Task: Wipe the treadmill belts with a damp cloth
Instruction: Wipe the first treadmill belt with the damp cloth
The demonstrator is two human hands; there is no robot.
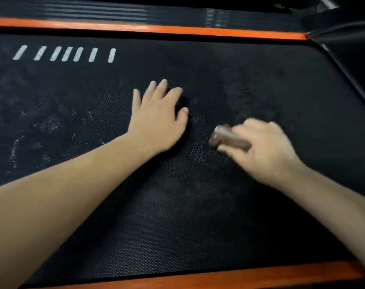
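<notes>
Right hand point(263, 149) curled round a blurred brown roll point(229, 138), possibly the cloth, low over the treadmill belt point(177, 215), left hand point(156, 117) flat with fingers spread on it: so small a contact patch would likely miss the whitish dust point(48, 124) at left.

Our single head-worn camera looks forward and steeply down, close over the treadmill belt point(177, 215), framed between its orange side rails point(156, 28).

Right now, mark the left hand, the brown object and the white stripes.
left hand point(156, 119): head view, back of hand.
brown object point(225, 138): head view, exposed shaft.
white stripes point(67, 53): head view, middle stripe.
</notes>
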